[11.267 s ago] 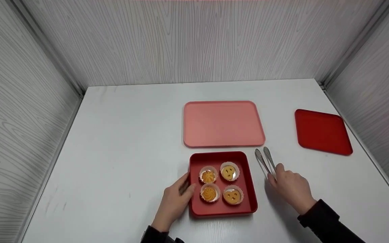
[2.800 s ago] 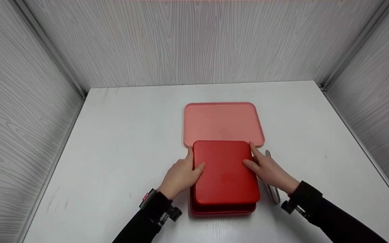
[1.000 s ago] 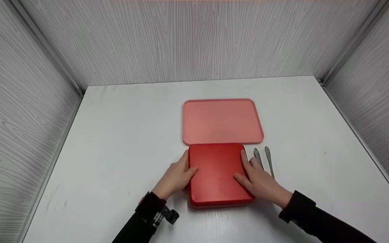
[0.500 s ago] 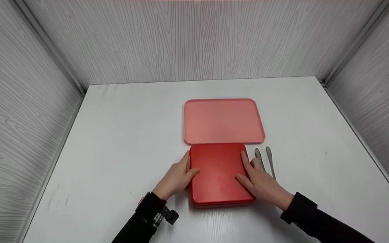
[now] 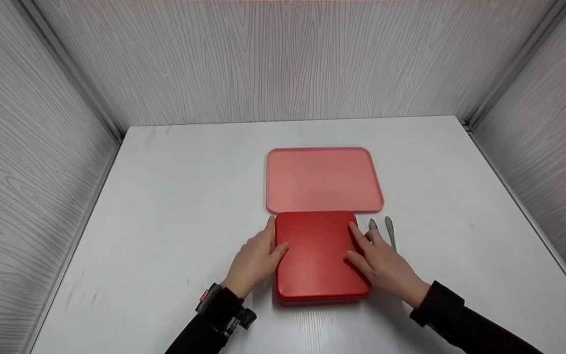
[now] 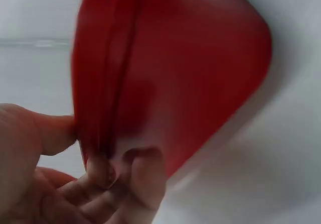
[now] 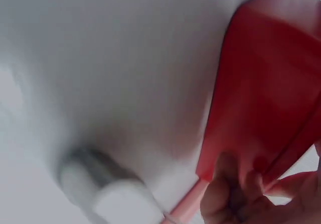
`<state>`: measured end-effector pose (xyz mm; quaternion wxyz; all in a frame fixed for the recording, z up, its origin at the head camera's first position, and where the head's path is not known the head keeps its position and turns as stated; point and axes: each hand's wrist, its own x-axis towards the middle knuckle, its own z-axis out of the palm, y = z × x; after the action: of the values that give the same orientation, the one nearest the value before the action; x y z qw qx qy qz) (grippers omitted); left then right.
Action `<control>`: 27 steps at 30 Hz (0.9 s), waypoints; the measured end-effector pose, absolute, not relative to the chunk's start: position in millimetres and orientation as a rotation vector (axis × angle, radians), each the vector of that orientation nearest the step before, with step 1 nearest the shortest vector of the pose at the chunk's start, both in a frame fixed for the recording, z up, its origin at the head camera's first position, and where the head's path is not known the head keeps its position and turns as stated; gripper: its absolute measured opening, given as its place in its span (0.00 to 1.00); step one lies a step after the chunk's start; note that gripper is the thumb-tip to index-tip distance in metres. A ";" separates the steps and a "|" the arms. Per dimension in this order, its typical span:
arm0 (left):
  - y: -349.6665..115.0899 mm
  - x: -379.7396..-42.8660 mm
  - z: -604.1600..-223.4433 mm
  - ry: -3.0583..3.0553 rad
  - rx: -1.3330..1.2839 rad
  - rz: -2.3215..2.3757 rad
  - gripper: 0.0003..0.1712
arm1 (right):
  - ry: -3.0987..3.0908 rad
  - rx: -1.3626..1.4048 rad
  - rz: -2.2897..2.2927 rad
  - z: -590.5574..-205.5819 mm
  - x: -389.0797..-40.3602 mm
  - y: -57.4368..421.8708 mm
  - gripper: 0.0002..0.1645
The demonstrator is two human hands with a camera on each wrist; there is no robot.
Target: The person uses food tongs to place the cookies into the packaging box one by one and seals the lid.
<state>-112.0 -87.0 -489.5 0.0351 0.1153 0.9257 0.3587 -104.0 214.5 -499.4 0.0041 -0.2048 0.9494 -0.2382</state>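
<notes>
A red rectangular box (image 5: 312, 302) stands near the front middle of the table, its bright red lid (image 5: 317, 255) seated on top. The lid hides the inside. At the left side, my left hand (image 5: 253, 258) grips the lidded box, thumb over the lid's edge and fingers along the wall; the left wrist view shows the fingertips at the lid seam. Opposite it, my right hand (image 5: 386, 265) holds the right side, thumb and index finger on the lid's edge, other fingers curled at the wall. Silver tongs (image 5: 390, 233) lie just right of the box, partly hidden under that hand.
Directly behind the box lies a flat pink tray (image 5: 325, 179), close to the lid's far edge. White table surface (image 5: 165, 221) spreads out on both sides. Grey wood-grain panels (image 5: 283, 59) border it at the back, left and right.
Earlier the box was uncovered, showing several pastries in paper cups; my right hand was at the tongs. The lid came from the right and settled onto the box. Both hands barely moved in the last second.
</notes>
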 end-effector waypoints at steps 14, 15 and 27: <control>-78.7 -112.0 -501.0 2.992 1.059 0.248 0.56 | 2.989 -1.052 -0.334 -500.9 -118.4 213.9 0.54; -78.5 -112.1 -502.5 2.978 1.055 0.244 0.57 | 2.978 -1.042 -0.333 -501.3 -118.9 213.8 0.54; -77.2 -111.6 -516.4 2.967 1.013 0.355 0.56 | 3.010 -1.062 -0.364 -509.4 -118.5 213.7 0.55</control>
<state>-111.6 -77.2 -516.4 -0.0067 0.3210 0.9404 0.1124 -118.5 213.7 -509.4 -0.0354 -0.3304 0.9363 -0.1134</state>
